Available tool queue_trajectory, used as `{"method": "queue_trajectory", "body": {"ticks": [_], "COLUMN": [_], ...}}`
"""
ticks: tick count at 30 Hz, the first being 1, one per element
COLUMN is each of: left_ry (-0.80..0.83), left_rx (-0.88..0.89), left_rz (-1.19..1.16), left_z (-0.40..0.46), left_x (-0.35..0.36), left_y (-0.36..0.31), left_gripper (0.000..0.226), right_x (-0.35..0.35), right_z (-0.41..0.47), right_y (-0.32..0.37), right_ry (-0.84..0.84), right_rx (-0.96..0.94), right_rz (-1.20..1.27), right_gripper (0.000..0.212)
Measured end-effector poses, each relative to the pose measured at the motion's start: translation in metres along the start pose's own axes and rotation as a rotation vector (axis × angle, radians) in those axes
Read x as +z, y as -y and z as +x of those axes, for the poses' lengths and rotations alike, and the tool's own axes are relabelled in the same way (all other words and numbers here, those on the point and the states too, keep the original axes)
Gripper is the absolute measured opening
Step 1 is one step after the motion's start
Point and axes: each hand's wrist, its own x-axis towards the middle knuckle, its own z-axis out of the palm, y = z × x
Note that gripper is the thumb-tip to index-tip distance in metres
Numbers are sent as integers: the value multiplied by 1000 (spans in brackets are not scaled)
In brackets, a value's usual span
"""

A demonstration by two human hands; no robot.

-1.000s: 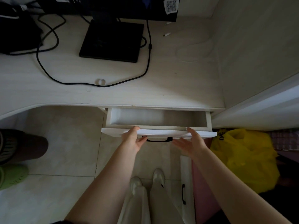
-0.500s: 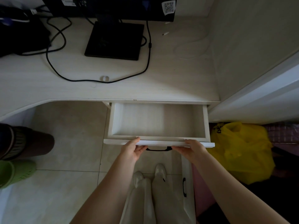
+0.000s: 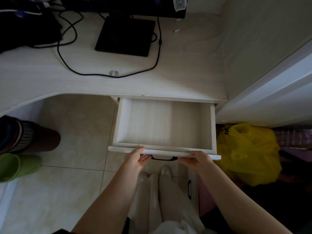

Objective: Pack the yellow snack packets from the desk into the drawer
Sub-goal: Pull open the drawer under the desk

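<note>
The white drawer [image 3: 213, 125] stands pulled far out from under the white desk [image 3: 168, 78], and nothing lies inside it. My left hand [image 3: 135, 159] grips the front panel left of the black handle [image 3: 164, 158]. On the other side of that handle my right hand [image 3: 199, 160] holds the same panel. No yellow snack packets show on the visible part of the desk.
A black monitor base [image 3: 125, 36], black cables [image 3: 108, 74] and a small clear ring [image 3: 114, 72] lie on the desk. A yellow plastic bag [image 3: 248, 154] sits on the floor right of the drawer. Another person's leg and green shoe [image 3: 18, 166] stand at left.
Both hands have pulled the drawer further out toward me, from slightly open to nearly fully extended, exposing its bare bottom.
</note>
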Motion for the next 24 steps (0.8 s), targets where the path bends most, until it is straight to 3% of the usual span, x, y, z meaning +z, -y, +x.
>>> {"method": "queue_trajectory", "body": {"ticks": [9,14,18,24], "left_ry": [-64,31,124,114], "left_rx": [10,1,-23,196], "left_rz": [11,-14,-22,216], "left_z": [-12,-25,-41,-75], "left_x": [-6,-19,-38,-68], "left_y": [13,15,6,-21], "left_gripper": [27,21,16,18], "right_x": [-8,-11,-14,19], "right_z": [-5,-14,-30,-55], "right_y": [-8,-15,-18,-30], "right_ry": [-18,26,135,110], "right_rx": [9,17,108,-28], "right_rz": [-59,-127,-323,-538], "right_gripper": [30,25,30,15]}}
